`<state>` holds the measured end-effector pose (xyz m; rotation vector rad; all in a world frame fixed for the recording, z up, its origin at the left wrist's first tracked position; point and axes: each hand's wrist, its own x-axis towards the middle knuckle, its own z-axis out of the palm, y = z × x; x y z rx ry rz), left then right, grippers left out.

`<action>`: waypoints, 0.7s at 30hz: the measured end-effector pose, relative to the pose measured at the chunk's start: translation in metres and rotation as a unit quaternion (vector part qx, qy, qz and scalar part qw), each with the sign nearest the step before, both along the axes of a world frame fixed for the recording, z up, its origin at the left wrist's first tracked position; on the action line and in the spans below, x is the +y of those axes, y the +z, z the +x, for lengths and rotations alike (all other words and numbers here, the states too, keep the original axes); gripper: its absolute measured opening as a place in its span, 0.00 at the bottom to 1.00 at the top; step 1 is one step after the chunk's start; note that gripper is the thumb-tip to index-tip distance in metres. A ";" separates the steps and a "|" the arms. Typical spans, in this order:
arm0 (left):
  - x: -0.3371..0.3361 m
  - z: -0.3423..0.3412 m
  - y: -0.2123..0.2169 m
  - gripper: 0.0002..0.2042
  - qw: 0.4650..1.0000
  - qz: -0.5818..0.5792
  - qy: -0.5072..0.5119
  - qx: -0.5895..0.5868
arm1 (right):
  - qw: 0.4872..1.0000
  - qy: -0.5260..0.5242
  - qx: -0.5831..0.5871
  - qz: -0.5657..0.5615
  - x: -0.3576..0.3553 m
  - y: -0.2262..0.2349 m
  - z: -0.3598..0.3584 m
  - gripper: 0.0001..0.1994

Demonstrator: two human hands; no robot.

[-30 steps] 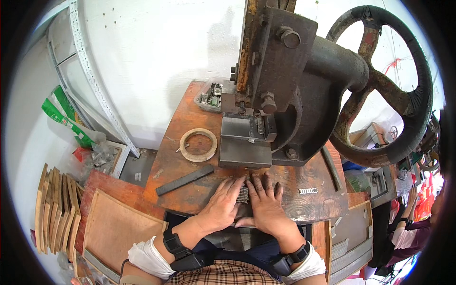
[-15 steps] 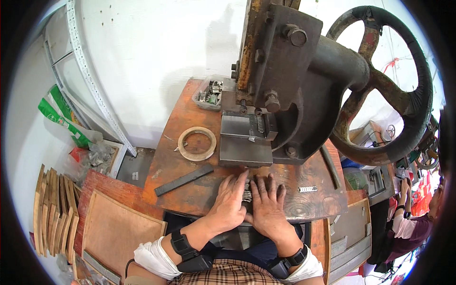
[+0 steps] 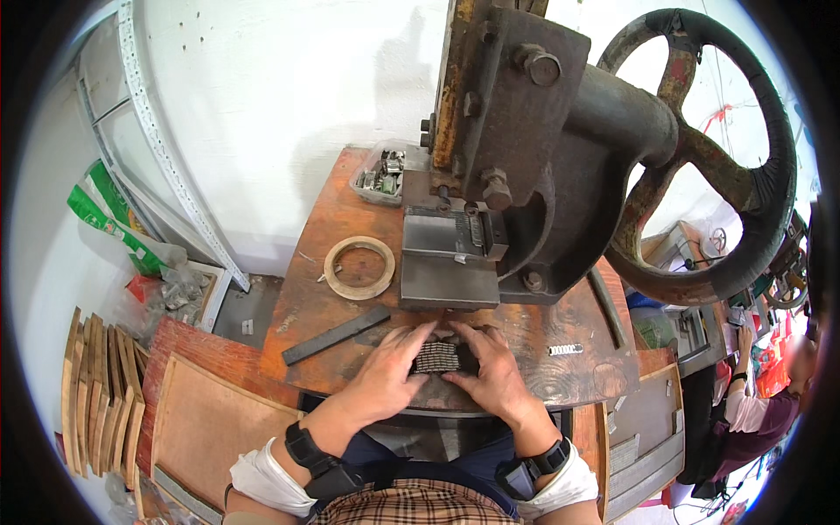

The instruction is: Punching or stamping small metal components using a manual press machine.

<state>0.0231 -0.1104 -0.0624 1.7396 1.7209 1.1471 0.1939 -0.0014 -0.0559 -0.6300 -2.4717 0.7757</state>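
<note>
On the wooden worktop, close to its front edge, sits a block of small dark metal strips [image 3: 437, 357] packed in rows. My left hand [image 3: 385, 369] curves round the block's left side, and my right hand [image 3: 495, 371] presses in from the right. Thumbs lie at the near corners and fingertips almost meet beyond the far side. A single pale perforated strip [image 3: 565, 350] lies apart, to the right. Just beyond my fingers stands the steel bed [image 3: 449, 278] of a heavy press [image 3: 534, 114].
A large spoked handwheel [image 3: 761, 188] juts out at upper right. On the worktop are a tape roll [image 3: 332, 270], a dark flat bar [image 3: 337, 336], a rod [image 3: 607, 306] and a plastic tub of metal pieces [image 3: 381, 175]. Boards [image 3: 105, 394] lean at far left; another person [image 3: 757, 429] works at right.
My hands were laid nearly flat, close together over the strips; now they have parted and cup the block from both sides, showing more of its top.
</note>
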 end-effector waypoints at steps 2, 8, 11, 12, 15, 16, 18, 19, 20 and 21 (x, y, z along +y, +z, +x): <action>-0.003 -0.004 0.002 0.35 0.999 -0.027 -0.026 0.016 | 1.000 0.001 -0.002 -0.002 0.000 0.000 0.001 0.37; 0.005 0.009 -0.007 0.30 0.996 0.033 -0.010 0.080 | 0.998 -0.016 -0.034 0.049 -0.004 -0.002 0.010 0.41; 0.005 0.013 -0.009 0.28 0.993 0.058 0.008 0.105 | 0.979 -0.078 -0.148 0.116 -0.022 0.002 0.017 0.47; 0.005 0.012 -0.008 0.28 0.992 0.060 0.010 0.108 | 0.955 -0.118 -0.238 0.135 -0.027 0.002 0.016 0.51; 0.007 0.013 -0.008 0.27 0.991 0.068 0.012 0.111 | 0.950 -0.093 -0.257 0.148 -0.032 -0.007 0.004 0.54; 0.008 0.013 -0.007 0.26 0.991 0.074 0.014 0.112 | 0.950 -0.083 -0.254 0.159 -0.033 -0.009 0.002 0.53; 0.008 0.013 -0.006 0.26 0.991 0.078 0.011 0.110 | 0.956 -0.083 -0.236 0.153 -0.030 -0.010 0.003 0.52; 0.008 0.013 -0.005 0.26 0.991 0.083 0.009 0.107 | 0.963 -0.084 -0.213 0.142 -0.027 -0.006 0.004 0.48; 0.008 0.012 -0.007 0.26 0.991 0.083 0.009 0.108 | 0.969 -0.085 -0.190 0.131 -0.023 -0.002 0.005 0.44; 0.007 0.013 -0.009 0.26 0.988 0.091 0.013 0.123 | 0.969 -0.085 -0.190 0.132 -0.017 -0.003 0.006 0.44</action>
